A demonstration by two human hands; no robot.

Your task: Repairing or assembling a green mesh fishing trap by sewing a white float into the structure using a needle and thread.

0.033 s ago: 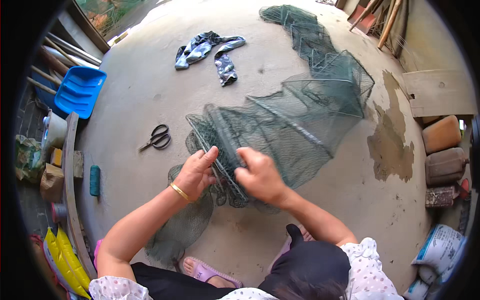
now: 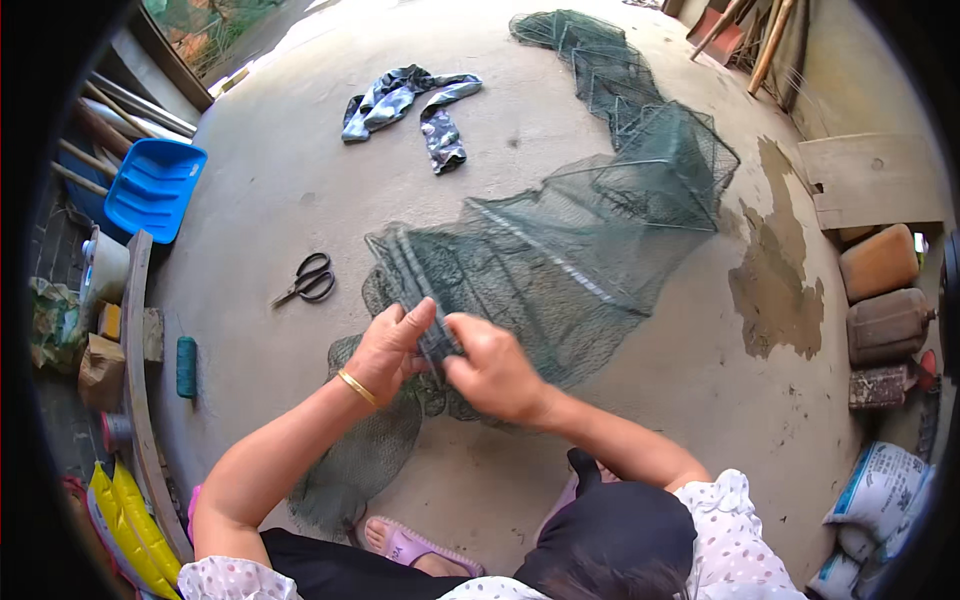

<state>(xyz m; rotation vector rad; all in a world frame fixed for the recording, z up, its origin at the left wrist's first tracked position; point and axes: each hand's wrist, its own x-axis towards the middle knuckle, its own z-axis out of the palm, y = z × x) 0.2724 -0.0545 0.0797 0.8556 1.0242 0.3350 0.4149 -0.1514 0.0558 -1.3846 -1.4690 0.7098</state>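
Observation:
A long green mesh fish trap (image 2: 560, 265) with stiff frame bars stretches from my lap area to the far right. My left hand (image 2: 393, 345), a gold bangle at its wrist, is closed around the gathered frame bars at the near end. My right hand (image 2: 497, 370) grips the netting and a bar just right of it, fingers curled. Between the two hands several bars stand close together, slanting. A loose rounded end of the netting (image 2: 375, 440) hangs down below my left forearm toward my feet.
Black-handled scissors (image 2: 308, 280) and a teal spool of twine (image 2: 187, 367) lie on the concrete at left. Beyond are a patterned cloth (image 2: 400, 100) and a blue scoop (image 2: 157, 190). Jugs (image 2: 888, 328) line the right wall; a wooden plank (image 2: 138, 380) edges the left.
My right hand has moved left and slightly down, bringing a frame bar against those at my left hand. The bars now sit closer together, and the netting has shifted left.

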